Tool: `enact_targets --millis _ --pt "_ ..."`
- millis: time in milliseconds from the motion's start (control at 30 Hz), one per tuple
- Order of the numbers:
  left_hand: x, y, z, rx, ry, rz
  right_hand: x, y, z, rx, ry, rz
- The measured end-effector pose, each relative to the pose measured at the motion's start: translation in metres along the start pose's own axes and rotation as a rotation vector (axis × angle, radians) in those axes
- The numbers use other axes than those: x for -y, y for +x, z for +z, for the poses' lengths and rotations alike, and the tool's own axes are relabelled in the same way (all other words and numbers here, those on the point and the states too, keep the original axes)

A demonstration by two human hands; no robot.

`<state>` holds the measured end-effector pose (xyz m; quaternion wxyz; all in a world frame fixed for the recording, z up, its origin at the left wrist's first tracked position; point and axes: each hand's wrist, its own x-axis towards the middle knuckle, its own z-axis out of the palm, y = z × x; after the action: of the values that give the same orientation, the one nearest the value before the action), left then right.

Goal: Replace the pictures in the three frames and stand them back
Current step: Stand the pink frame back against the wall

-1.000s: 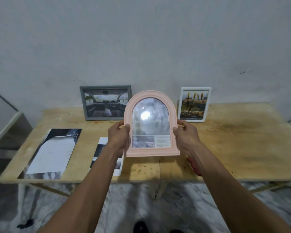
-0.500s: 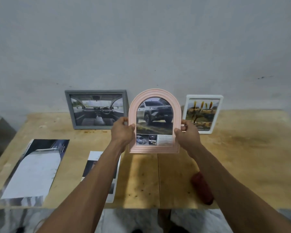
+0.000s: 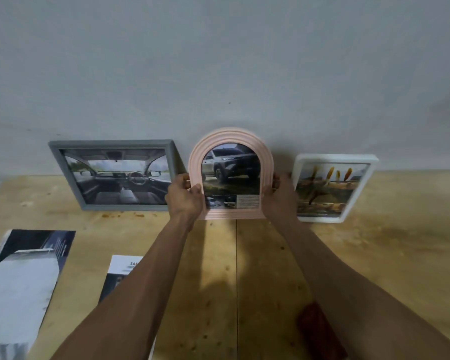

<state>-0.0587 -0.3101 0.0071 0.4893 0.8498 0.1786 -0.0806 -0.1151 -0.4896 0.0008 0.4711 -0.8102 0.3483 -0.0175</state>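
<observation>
Nearest the person, a dark red object (image 3: 320, 331) lies at the table's (image 3: 400, 255) front edge, partly under the right forearm. To the left lie two loose prints, a large one (image 3: 24, 281) and a smaller one (image 3: 120, 271) half hidden by the left forearm; these look like the pictures taken out.

Further in, both hands hold the pink frame (image 3: 231, 175) by its sides: the left hand (image 3: 183, 197) curls round the left edge with the thumb on the front, and the right hand (image 3: 279, 198) grips the right edge. A second ago the frame was held up nearer the person, its glass catching glare. Now it has gone to the back of the table, its base at or just above the wood and its arch close to the wall (image 3: 218, 61). It sits between the grey frame (image 3: 115, 175) and the white frame (image 3: 333, 188), both already standing with pictures in.

Judging by this, the third frame is nearly placed; letting go without it tipping seems the only step left.
</observation>
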Motion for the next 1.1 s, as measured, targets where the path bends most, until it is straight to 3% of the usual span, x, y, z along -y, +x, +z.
enact_targets --millis 1100 --pt "0.002 0.016 0.015 -0.025 0.034 -0.007 0.001 0.019 0.020 0.003 -0.041 0.039"
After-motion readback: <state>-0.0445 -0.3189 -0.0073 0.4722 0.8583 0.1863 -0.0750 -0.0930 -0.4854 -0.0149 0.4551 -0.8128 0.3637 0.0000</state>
